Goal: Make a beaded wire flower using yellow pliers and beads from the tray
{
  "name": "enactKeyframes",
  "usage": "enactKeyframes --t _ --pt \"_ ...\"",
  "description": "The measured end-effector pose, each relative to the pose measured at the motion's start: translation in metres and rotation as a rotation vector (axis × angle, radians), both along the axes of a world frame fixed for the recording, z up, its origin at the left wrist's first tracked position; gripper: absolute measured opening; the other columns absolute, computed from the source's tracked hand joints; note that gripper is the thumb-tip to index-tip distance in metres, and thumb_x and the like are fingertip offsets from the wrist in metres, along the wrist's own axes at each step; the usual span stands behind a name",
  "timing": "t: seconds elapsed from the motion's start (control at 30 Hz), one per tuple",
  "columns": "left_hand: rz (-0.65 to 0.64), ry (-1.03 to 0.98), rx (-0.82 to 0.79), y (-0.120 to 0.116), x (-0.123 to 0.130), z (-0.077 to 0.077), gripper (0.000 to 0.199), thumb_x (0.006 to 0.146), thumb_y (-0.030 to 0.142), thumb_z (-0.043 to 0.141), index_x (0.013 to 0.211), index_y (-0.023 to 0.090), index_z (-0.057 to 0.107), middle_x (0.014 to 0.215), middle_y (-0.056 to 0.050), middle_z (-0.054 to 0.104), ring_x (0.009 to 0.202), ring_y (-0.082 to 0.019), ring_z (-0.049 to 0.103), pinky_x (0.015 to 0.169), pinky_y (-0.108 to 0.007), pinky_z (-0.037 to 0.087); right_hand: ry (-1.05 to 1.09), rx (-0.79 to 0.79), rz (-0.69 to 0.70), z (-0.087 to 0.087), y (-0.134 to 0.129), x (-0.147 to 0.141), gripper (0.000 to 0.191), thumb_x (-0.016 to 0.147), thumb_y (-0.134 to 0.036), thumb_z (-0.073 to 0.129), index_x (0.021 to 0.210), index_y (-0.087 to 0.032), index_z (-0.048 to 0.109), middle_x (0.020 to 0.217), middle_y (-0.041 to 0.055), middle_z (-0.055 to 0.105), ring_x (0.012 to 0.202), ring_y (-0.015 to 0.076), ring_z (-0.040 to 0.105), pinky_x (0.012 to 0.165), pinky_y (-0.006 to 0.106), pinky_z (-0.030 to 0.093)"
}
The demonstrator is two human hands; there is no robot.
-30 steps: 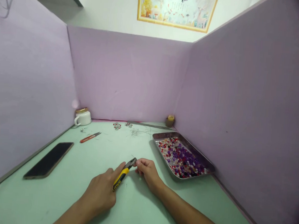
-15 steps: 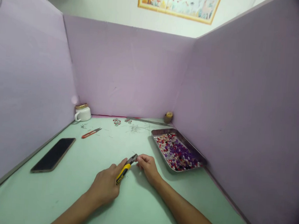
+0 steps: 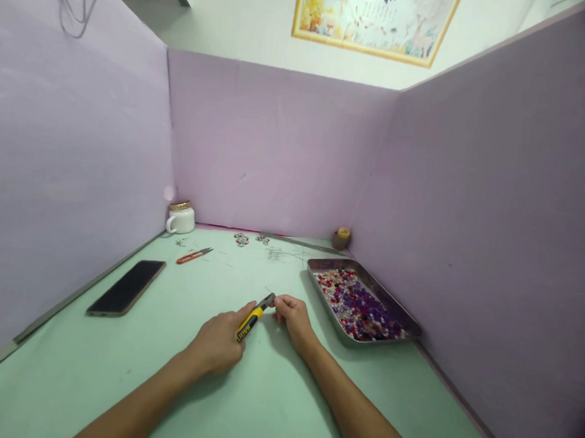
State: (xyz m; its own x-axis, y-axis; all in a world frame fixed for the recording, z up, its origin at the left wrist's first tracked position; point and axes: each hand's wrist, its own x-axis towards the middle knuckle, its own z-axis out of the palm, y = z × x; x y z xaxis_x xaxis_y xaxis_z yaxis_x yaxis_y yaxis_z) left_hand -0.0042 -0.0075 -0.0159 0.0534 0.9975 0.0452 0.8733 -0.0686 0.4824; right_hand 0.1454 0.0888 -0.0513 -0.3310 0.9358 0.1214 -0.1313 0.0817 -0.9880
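Note:
My left hand (image 3: pixel 221 343) is wrapped round the yellow-and-black handles of a pair of pliers (image 3: pixel 253 320), whose metal jaws point up and to the right. A thin wire end (image 3: pixel 268 289) sticks out by the jaws. Right at the jaw tips, my right hand (image 3: pixel 293 320) is closed in a pinch of thumb and finger. What lies inside that pinch is too small and hidden to make out. To the right of this hand stands a metal tray (image 3: pixel 329 315) full of small red, purple and clear beads (image 3: pixel 361 304).
Orange-handled thread snips (image 3: pixel 194 255) and a phone (image 3: pixel 127 289) lie on the left. A white mug (image 3: pixel 181 220) stands at the back left. Beaded pieces (image 3: pixel 241 240), loose wires (image 3: pixel 282 254) and a small jar (image 3: pixel 341 238) are along the back. Lilac panels (image 3: pixel 277 144) enclose three sides.
The camera view has shifted, so the scene sits further right in the picture. Both hands stay together at the plier jaws, with the pliers still gripped in my left hand.

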Motion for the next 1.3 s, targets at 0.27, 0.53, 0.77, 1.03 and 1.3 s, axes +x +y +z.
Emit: enactKeyframes --t 0.27,0.53,0.77,1.03,1.3 --pt "-0.107 -0.352 -0.187 -0.005 0.005 0.018 0.052 0.059 0.010 0.043 0.110 0.021 0.050 0.063 0.005 0.052 0.050 -0.011 0.048 0.047 -0.020 0.040 0.017 0.012 0.057 0.004 -0.003 0.004 0.024 0.065 -0.036 0.057 0.061 -0.012 0.061 0.039 -0.0063 0.037 0.042 0.0075 0.032 0.055 0.025 0.037" --pt "-0.033 -0.263 -0.183 -0.003 0.006 0.014 0.054 0.059 0.007 0.044 0.111 0.022 0.050 0.070 0.000 0.055 0.061 -0.017 0.053 0.055 -0.024 0.041 -0.018 0.007 0.034 0.001 -0.001 0.001 0.026 0.064 -0.037 0.055 0.058 -0.013 0.058 0.038 -0.0059 0.037 0.041 0.0079 0.032 0.049 0.023 0.031" --pt "0.047 0.294 -0.092 -0.005 0.008 0.008 0.076 0.064 0.003 0.039 0.134 0.028 0.024 0.093 -0.010 0.058 0.080 -0.028 0.058 0.066 -0.034 0.040 -0.029 -0.001 -0.005 0.002 -0.002 -0.002 0.021 0.061 -0.033 0.051 0.049 -0.015 0.052 0.036 -0.0060 0.034 0.040 0.0079 0.030 0.045 0.023 0.024" --pt "-0.069 -0.442 -0.222 -0.007 0.009 0.018 0.037 0.058 0.009 0.043 0.091 0.019 0.055 0.058 0.003 0.050 0.045 -0.011 0.046 0.042 -0.020 0.039 0.058 -0.015 0.060 0.006 -0.007 0.005 0.028 0.063 -0.040 0.057 0.059 -0.012 0.058 0.039 -0.0055 0.038 0.042 0.0076 0.032 0.052 0.024 0.031" --pt "0.031 -1.003 -0.552 -0.014 0.016 0.021 0.026 0.058 0.024 0.044 0.083 0.017 0.046 0.062 0.001 0.050 0.038 -0.008 0.039 0.028 -0.018 0.031 0.098 -0.049 0.061 0.012 -0.011 0.007 0.026 0.062 -0.038 0.059 0.055 -0.013 0.056 0.038 -0.0055 0.038 0.042 0.0075 0.033 0.053 0.024 0.032"
